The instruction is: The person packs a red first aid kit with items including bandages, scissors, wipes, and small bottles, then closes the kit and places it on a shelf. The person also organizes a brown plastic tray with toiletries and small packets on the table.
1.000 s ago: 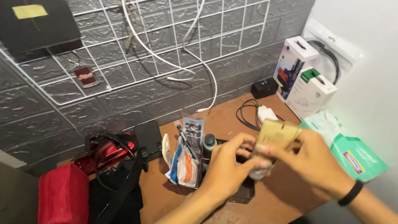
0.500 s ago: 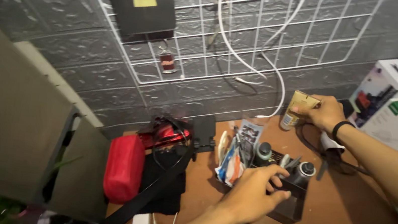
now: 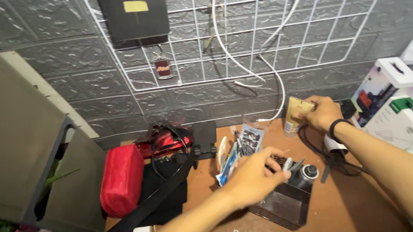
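Setting: a brown desk [image 3: 352,212] against a grey embossed wall with a white wire grid [image 3: 258,38].
Left hand [image 3: 251,176]: fingers bent over the dark organiser tray [image 3: 284,207], among the small tools and bottles standing in it; whether it grips anything cannot be told.
Right hand [image 3: 322,113]: closed around a yellow tube [image 3: 297,115], held upright by the wall, just beside a white cable [image 3: 279,83].
Nearby: red pouch [image 3: 122,179] at the desk's left end, white boxes [image 3: 394,102] to the right.

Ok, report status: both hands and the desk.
Right hand gripping tan tube, standing on desk near wall. Left hand reaching into black organizer tray. Black cable coiled by the tube.
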